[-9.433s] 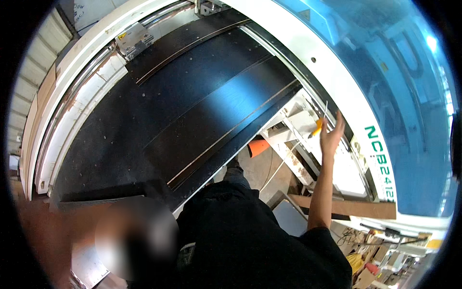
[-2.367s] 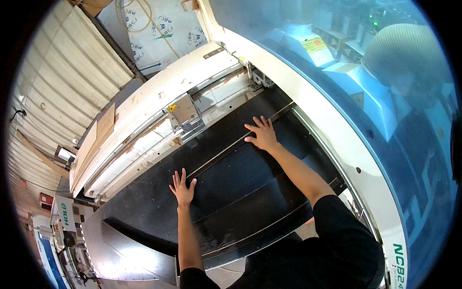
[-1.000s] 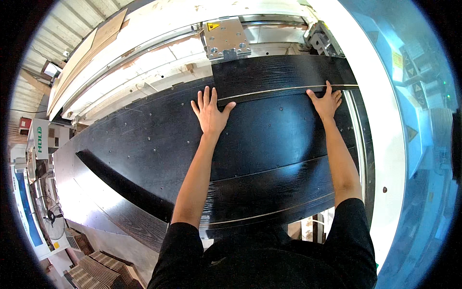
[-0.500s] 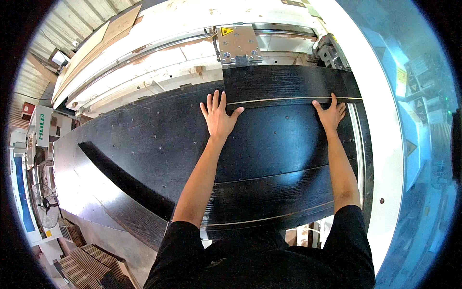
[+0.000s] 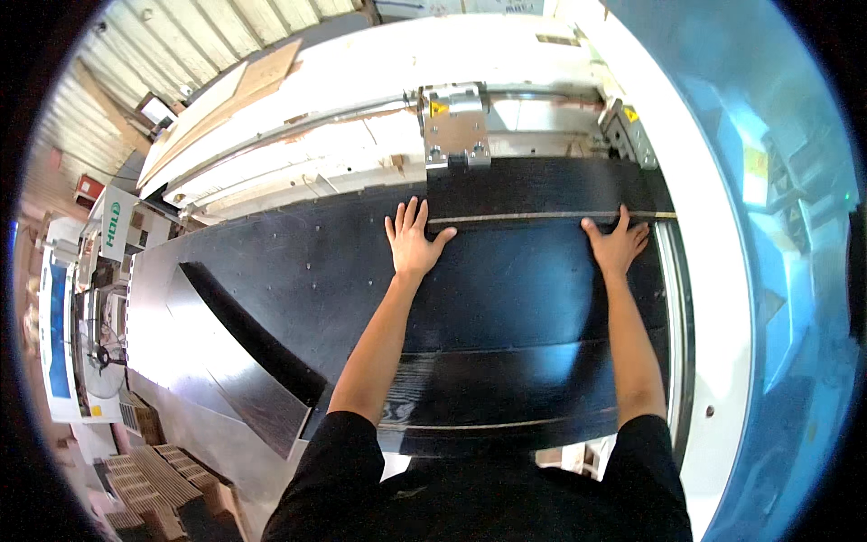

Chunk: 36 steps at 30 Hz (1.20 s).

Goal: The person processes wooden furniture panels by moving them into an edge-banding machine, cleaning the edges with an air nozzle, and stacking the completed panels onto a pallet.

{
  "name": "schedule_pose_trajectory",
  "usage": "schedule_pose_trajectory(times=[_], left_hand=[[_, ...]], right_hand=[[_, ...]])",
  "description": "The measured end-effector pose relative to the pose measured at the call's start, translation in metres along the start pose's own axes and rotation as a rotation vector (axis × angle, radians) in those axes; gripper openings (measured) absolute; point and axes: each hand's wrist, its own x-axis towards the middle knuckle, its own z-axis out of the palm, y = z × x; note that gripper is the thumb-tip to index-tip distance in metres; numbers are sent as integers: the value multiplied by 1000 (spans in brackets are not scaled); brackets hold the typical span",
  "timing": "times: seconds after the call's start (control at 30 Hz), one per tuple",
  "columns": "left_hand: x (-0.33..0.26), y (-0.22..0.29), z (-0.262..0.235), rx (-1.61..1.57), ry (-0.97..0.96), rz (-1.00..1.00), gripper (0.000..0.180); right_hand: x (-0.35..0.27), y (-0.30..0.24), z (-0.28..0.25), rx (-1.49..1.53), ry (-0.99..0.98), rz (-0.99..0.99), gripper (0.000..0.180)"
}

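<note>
A black wood-grain board with a pale front edge lies on the far side of a dark machine table. At its left front corner is my left hand, fingers spread, the thumb by the front edge. Farther right, my right hand has its thumb and fingers apart against the same edge. Both hands are open and grasp nothing. A second black board, also pale-edged, lies nearer my body beneath my forearms. The metal carriage plate sits at the first board's back left.
A bright metal rail runs along the right, beside a white machine frame and a blue translucent cover. Another dark panel lies at the left. Stacked brown slatted pieces stand lower left, near a fan.
The whole view has tilted, so the scene sits lower and more of the back wall shows. Both hands keep their places along the board's front edge.
</note>
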Motion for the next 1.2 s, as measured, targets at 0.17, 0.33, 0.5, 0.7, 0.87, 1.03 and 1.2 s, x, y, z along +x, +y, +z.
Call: schedule_pose_trajectory(times=[0.17,0.33,0.5,0.7,0.87,1.03,1.2], left_hand=[[-5,-12,3,56,-1,-7,98],[-49,13,-16,-59,-23,17,90],[-206,15,-141,-698,-160,44,67],[-448,-49,-215,-921,151,-558,45],[-606,-97,-227,-382,218,-867,38],[-694,-118,-256,-321,139,-923,36],[-772,-162,-277,-396,253,-1074,39]], right_hand=[[-4,-18,-4,-3,-20,-5,104],[12,18,8,156,131,-47,83],[-87,25,-6,1076,-147,-144,42],[-364,-104,-109,1358,-831,-504,22],[-537,-187,-131,932,-1350,-1198,34],[-637,-249,-126,666,-1479,-1522,39],[-695,-299,-103,452,-1510,-1547,36]])
